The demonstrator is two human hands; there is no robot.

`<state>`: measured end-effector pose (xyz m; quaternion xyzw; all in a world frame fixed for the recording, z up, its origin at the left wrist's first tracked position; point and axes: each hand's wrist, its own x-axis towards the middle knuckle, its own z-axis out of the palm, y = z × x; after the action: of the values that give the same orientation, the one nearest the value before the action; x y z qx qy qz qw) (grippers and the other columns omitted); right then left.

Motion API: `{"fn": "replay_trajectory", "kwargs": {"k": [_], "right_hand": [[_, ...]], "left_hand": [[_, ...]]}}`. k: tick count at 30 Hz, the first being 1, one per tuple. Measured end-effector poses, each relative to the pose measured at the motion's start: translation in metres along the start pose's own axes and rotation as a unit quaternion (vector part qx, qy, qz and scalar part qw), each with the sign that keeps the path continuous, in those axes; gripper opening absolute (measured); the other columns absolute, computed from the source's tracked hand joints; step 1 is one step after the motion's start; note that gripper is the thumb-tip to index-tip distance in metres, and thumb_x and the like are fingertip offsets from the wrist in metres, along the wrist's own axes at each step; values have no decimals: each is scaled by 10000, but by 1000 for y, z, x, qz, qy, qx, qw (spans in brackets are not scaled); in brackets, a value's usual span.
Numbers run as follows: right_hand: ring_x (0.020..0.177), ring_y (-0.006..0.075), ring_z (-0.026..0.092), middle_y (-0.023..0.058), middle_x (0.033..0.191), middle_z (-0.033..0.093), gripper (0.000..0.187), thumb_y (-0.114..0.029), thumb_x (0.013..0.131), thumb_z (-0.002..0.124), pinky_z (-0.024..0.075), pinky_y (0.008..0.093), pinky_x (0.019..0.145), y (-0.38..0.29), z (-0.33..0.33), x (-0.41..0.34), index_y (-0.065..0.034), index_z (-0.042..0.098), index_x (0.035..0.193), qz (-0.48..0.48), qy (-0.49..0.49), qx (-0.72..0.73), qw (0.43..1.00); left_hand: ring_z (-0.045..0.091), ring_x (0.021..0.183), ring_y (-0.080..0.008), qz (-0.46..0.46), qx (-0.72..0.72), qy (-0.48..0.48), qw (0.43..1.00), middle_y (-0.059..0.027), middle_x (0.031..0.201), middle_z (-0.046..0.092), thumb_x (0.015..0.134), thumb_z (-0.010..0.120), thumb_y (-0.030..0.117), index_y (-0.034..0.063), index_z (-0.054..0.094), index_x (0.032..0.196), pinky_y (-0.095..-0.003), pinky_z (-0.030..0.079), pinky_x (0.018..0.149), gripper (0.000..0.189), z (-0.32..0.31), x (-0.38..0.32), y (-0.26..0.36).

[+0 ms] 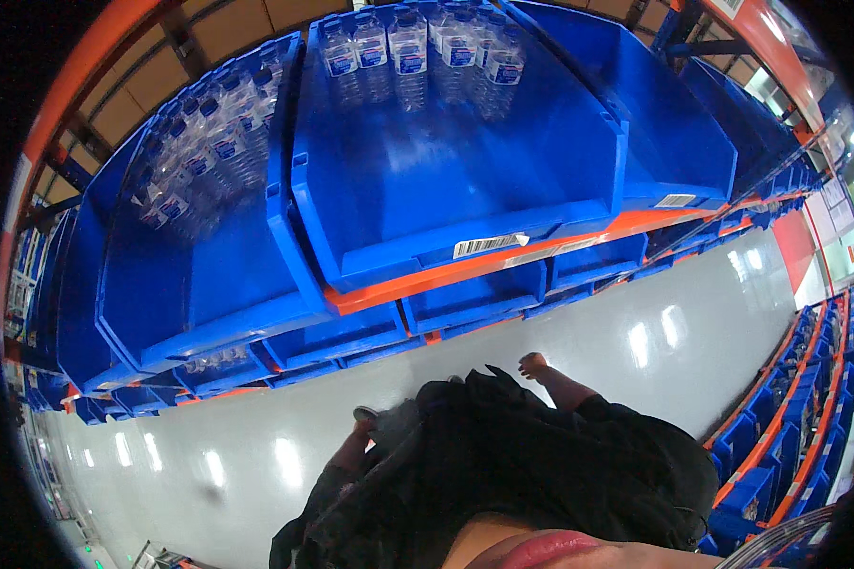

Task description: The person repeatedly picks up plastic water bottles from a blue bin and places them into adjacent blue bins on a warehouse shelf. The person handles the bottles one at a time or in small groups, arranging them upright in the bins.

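My left hand hangs low at my left side, closed around a small dark object with a rounded edge; its kind cannot be made out. Out to the right of my body is my right hand, fingers loosely curled, with nothing visible in it. Both hands are over the grey floor, apart from the shelving. Before me stands a large blue plastic bin with several clear water bottles upright at its back. The blue bin to its left holds more clear bottles, with dark caps.
An orange shelf beam runs under the front bins, with lower blue bins beneath. Another blue bin adjoins on the right. Across the glossy floor, a second rack stands at right. Cardboard boxes are behind the shelving.
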<state>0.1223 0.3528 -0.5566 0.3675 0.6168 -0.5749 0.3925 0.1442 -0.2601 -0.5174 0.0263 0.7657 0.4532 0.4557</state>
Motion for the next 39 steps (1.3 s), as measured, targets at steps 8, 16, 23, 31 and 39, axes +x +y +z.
{"fn": "replay_trajectory", "kwargs": {"k": [8, 16, 23, 31, 39], "right_hand": [[851, 236, 733, 94, 1030, 759, 242, -302, 1000, 569, 582, 446, 641, -25, 61, 20, -128, 720, 1070, -142, -25, -458, 877], [855, 230, 741, 70, 1003, 765, 200, -263, 940, 650, 596, 399, 677, -8, 65, 9, -107, 727, 1039, -165, -2, -554, 816], [606, 208, 660, 112, 863, 720, 311, -304, 1059, 534, 545, 339, 576, -7, 19, -37, -25, 665, 1014, -248, 364, 44, 897], [651, 145, 490, 32, 689, 508, 467, -311, 1109, 401, 392, 319, 607, -209, -86, -315, -67, 505, 724, -597, 538, 54, 592], [682, 157, 594, 83, 776, 637, 151, -110, 976, 601, 460, 301, 624, -399, -25, -554, 0, 686, 917, -795, 285, -221, 487]], "left_hand": [[656, 743, -181, -1, -16, -41, 999, -61, 831, 707, 939, 621, 202, 92, 702, 870, -365, 537, 630, 153, 4, 5, -9], [644, 759, -147, -1, -26, -96, 995, -43, 834, 699, 937, 641, 210, 99, 706, 873, -346, 543, 639, 143, 1, 16, -17], [635, 773, -117, 6, 58, -170, 984, -26, 837, 693, 936, 658, 217, 106, 709, 875, -329, 547, 646, 136, -37, 32, 10], [708, 986, -249, 129, 292, -84, 944, -139, 1126, 711, 927, 736, 197, 38, 578, 1308, -393, 573, 833, 442, -92, -127, 352], [657, 1018, -246, 482, 341, 206, 780, -113, 1103, 661, 1009, 609, 214, 49, 682, 1126, -351, 537, 867, 216, -133, -257, 640]]}}
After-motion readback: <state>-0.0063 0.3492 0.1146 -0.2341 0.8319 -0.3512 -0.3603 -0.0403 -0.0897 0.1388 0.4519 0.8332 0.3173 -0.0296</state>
